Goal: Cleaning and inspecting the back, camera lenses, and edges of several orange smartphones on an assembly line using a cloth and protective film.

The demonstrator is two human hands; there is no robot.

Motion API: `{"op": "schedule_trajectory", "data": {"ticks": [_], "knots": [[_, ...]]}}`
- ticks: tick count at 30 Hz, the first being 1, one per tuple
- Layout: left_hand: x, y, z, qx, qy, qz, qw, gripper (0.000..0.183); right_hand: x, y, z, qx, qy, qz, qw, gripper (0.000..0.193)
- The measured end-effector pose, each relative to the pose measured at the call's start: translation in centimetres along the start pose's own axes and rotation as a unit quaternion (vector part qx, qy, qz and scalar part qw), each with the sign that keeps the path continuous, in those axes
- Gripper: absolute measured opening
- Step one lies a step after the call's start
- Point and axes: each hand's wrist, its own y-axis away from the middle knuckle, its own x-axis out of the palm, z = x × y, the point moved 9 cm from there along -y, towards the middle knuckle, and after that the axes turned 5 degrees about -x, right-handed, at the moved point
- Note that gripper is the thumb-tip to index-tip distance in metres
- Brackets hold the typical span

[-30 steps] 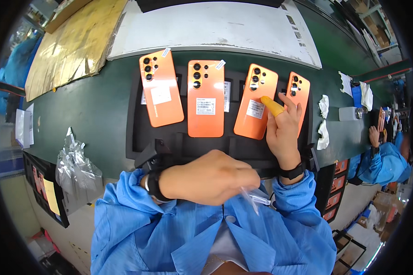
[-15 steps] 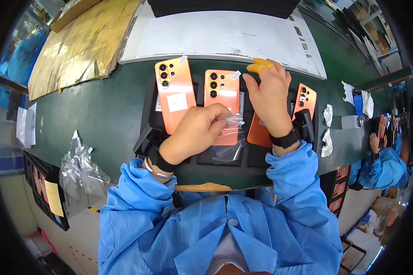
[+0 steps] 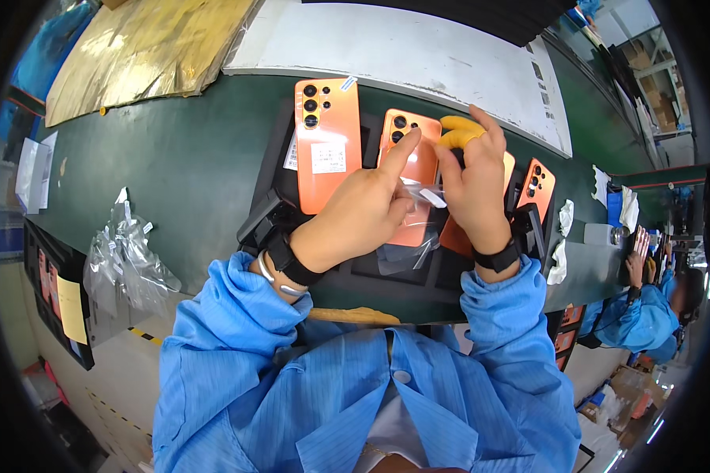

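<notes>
My left hand [image 3: 355,213] is over the lower left part of a middle orange phone [image 3: 409,230], its index finger stretched toward the camera lenses. Its other fingers are curled on a crumpled clear film [image 3: 423,194] with a white tab. My right hand [image 3: 477,177] hovers at the phone's right side, fingers apart, with yellow finger covers [image 3: 459,132] on some of them. To the left lies another orange phone [image 3: 328,126] bearing a white label. Beyond my right hand are a partly covered orange phone [image 3: 454,236] and one more orange phone [image 3: 536,186].
The phones lie on a dark tray [image 3: 355,277] on a green table [image 3: 189,165]. Crumpled clear films [image 3: 130,260] hang at the left edge. A white board [image 3: 386,55] stands behind. White scraps [image 3: 558,260] and a clear bottle [image 3: 605,234] lie right, near a co-worker in blue [image 3: 635,315].
The tabbed film has come down from the middle phone's upper end and now bunches between my hands. My left index finger has stretched out toward the lenses. The whole view has tilted.
</notes>
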Motion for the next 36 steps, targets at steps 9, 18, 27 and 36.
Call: {"op": "schedule_trajectory", "data": {"ticks": [9, 18, 27, 36], "knots": [[0.0, 0.2, -1.1, 0.074, -0.021, 0.004, 0.997, 0.058, -2.3, 4.2, 4.5, -0.003, -0.148, 0.126, 0.981, 0.020], [-1.2, 1.6, -2.5, 0.120, -0.182, -0.068, 0.973, 0.032, 0.1, 5.5, 2.6, 0.016, 0.034, 0.146, 0.989, 0.064], [-0.3, 7.3, -5.7, 0.218, -0.273, 0.009, 0.937, 0.026, 0.2, 5.6, 2.4, 0.029, 0.088, 0.138, 0.986, 0.062], [-9.4, 7.4, 0.4, -0.018, 0.311, -0.072, 0.948, 0.018, 0.2, 4.5, 2.6, 0.022, 0.056, 0.141, 0.988, 0.036]]}}
